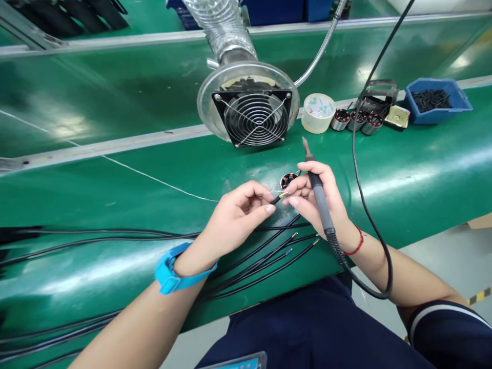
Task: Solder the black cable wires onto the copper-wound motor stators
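Note:
My left hand (pixel 246 215), wearing a blue wristband, is closed on a black cable (pixel 275 200) whose stripped end shows yellow wire. A thin solder wire (pixel 161 181) runs in from the left to this hand. A soldering iron (pixel 319 197) rests in the crook of my right hand (pixel 334 200), its tip pointing up and away. The thumb and fingertips of that hand meet close to the cable's bare end; whether they touch the wires I cannot tell. Just behind the fingertips, a small motor stator (pixel 288 180) with copper windings sits on the green bench, partly covered.
Several black cables (pixel 269 261) with stripped ends lie along the bench's near side. A round fume fan (pixel 257 120) hangs ahead. To its right stand a tape roll (pixel 318 114), more stators (pixel 340 120), a sponge dish (pixel 397 118) and a blue bin (pixel 436 117). The iron's cord (pixel 361 189) loops right.

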{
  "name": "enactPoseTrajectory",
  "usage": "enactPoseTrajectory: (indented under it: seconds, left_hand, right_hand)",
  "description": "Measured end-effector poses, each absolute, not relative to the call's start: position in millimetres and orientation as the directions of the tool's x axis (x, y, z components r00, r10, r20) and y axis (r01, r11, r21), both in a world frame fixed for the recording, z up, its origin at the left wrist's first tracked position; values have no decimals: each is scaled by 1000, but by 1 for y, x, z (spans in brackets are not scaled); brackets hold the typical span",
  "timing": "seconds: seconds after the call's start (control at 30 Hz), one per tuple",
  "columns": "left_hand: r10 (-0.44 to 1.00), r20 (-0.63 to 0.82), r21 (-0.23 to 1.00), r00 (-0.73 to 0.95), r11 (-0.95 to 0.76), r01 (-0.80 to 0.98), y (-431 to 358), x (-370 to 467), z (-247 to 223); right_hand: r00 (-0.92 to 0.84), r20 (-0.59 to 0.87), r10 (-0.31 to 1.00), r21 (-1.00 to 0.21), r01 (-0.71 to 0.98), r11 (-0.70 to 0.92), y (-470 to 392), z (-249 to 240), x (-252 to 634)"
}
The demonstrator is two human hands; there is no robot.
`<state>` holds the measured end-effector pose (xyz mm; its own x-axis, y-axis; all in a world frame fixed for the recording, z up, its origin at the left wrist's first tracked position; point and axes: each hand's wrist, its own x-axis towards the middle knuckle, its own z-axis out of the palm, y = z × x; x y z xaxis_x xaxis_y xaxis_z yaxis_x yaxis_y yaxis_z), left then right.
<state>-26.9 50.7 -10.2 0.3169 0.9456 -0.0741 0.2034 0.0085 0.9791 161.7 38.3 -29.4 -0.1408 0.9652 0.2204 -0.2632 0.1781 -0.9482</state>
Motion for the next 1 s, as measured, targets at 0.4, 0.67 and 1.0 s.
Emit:
enactPoseTrajectory:
  seconds: [0.4, 0.67, 1.0]
  left_hand:
    - [969, -66, 959, 238, -4, 282, 47, -21, -3]
    - [958, -38, 934, 284, -67, 352, 48, -20, -2]
    - [787, -305, 952, 536, 243, 184, 46, -18, 11]
  right_hand:
    - [-162, 80, 984, -950, -311, 25, 42, -29, 159]
    - [-141, 159, 977, -957, -265, 117, 40, -28, 159]
    - [-242, 422, 874, -906, -85, 414, 36, -25, 165]
